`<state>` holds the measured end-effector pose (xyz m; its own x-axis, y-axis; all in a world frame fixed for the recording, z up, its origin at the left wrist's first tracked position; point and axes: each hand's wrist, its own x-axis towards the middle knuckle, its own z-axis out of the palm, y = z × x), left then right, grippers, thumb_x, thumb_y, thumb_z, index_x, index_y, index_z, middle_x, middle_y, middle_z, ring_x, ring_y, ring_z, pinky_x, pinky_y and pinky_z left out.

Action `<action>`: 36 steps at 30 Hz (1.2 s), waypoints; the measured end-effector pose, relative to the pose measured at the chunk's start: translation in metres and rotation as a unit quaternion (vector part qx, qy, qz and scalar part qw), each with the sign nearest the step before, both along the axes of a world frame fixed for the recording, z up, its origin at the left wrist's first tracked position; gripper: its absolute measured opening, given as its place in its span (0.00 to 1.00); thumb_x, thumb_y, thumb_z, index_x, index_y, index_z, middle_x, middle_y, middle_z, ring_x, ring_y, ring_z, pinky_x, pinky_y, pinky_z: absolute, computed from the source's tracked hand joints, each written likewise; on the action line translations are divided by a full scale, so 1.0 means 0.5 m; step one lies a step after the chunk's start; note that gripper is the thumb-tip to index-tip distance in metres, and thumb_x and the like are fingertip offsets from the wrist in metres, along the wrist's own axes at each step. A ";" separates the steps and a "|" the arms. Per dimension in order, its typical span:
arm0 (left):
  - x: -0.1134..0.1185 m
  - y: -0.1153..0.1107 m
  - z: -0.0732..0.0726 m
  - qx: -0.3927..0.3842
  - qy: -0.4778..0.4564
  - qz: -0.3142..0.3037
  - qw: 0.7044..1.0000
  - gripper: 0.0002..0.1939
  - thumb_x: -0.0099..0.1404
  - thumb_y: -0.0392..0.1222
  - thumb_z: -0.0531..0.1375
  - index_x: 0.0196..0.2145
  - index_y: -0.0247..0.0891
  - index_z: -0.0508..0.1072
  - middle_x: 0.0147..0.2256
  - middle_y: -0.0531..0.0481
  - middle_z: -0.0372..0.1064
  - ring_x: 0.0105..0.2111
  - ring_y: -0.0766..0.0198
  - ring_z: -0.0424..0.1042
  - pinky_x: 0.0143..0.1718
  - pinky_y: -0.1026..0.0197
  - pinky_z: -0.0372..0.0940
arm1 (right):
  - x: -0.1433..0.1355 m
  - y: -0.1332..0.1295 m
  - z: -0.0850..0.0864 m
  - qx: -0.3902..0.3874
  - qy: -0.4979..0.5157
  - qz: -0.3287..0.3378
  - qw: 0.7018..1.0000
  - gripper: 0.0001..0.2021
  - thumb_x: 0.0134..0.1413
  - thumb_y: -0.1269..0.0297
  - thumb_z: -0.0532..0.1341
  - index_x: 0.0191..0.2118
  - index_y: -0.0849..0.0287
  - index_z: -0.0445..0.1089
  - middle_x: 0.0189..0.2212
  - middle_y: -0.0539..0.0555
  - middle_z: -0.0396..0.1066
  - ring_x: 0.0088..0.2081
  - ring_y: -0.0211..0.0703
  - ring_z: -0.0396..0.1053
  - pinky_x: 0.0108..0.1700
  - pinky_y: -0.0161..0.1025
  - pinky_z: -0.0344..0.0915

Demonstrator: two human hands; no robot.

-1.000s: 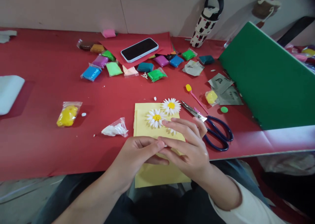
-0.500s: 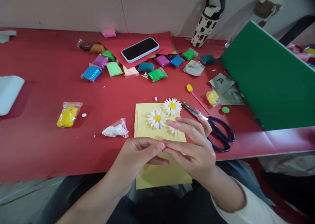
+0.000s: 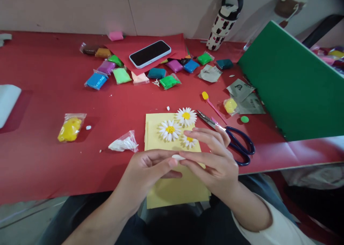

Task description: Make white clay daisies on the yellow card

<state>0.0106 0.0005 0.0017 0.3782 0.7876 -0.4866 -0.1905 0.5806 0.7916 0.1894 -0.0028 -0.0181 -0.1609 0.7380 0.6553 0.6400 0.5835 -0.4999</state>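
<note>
A small white clay petal (image 3: 178, 157) is pinched between both hands above the yellow paper (image 3: 174, 194). My left hand (image 3: 150, 173) grips one end between thumb and forefinger. The fingertips of my right hand (image 3: 212, 159) close on the other end, with its remaining fingers stretched out. On the paper just beyond lie three white daisies with yellow centres: one at the top edge (image 3: 186, 116), one left of it (image 3: 170, 130), and one (image 3: 189, 141) partly behind my right fingers. A bag of white clay (image 3: 124, 143) rests left of the paper.
Scissors (image 3: 239, 144) and a pink stick with a yellow tip (image 3: 213, 107) lie at right. A yellow clay bag (image 3: 70, 128) is at left. Several coloured clay packets, a phone (image 3: 150, 53) and a tumbler (image 3: 224, 20) stand farther back. A green board (image 3: 292, 83) leans at right.
The white petal now shows between my fingertips, where it was hidden before. My hands have drawn slightly apart. The whole view has shifted a little.
</note>
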 end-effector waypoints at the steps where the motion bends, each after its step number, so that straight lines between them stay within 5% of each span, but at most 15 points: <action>1: -0.001 0.000 0.000 0.002 0.006 0.001 1.000 0.07 0.58 0.44 0.68 0.34 0.40 0.81 0.35 0.50 0.80 0.33 0.67 0.77 0.35 0.71 0.74 | 0.000 0.000 0.000 -0.001 0.002 0.001 1.000 0.03 0.55 0.63 0.65 0.33 0.48 0.77 0.45 0.50 0.76 0.48 0.47 0.71 0.57 0.54 0.54; 20: 0.001 -0.006 -0.004 0.006 0.020 -0.025 0.999 0.12 0.58 0.49 0.67 0.30 0.37 0.81 0.31 0.48 0.79 0.34 0.62 0.78 0.38 0.64 0.74 | -0.014 -0.007 0.003 -0.038 0.031 0.022 0.999 0.03 0.54 0.64 0.65 0.32 0.49 0.77 0.45 0.49 0.76 0.49 0.46 0.71 0.57 0.53 0.57; 25: -0.007 -0.005 -0.001 0.069 0.055 -0.043 0.995 0.17 0.62 0.55 0.62 0.33 0.39 0.81 0.34 0.48 0.79 0.38 0.60 0.77 0.41 0.62 0.73 | -0.010 -0.006 0.003 -0.020 0.017 0.017 1.000 0.04 0.54 0.64 0.65 0.31 0.48 0.77 0.45 0.48 0.76 0.49 0.45 0.71 0.59 0.51 0.55; 33: -0.008 -0.004 0.000 0.098 0.143 -0.035 0.984 0.12 0.58 0.52 0.65 0.27 0.41 0.80 0.27 0.51 0.79 0.30 0.65 0.77 0.33 0.69 0.70 | -0.005 -0.004 -0.002 -0.006 0.006 0.006 1.000 0.04 0.53 0.58 0.66 0.34 0.48 0.77 0.44 0.50 0.76 0.49 0.48 0.71 0.58 0.53 0.55; 36: -0.012 -0.005 0.004 0.123 0.152 -0.032 0.980 0.10 0.56 0.50 0.68 0.33 0.45 0.81 0.34 0.52 0.80 0.34 0.63 0.78 0.36 0.68 0.72 | 0.000 -0.003 0.001 -0.018 0.016 0.013 1.000 0.02 0.55 0.62 0.65 0.33 0.48 0.77 0.45 0.50 0.75 0.49 0.48 0.71 0.58 0.54 0.54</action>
<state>0.0047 -0.0021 0.0039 0.2978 0.8746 -0.3825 0.1055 0.3681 0.9238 0.1896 -0.0042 -0.0176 -0.1602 0.7568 0.6337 0.6077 0.5815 -0.5408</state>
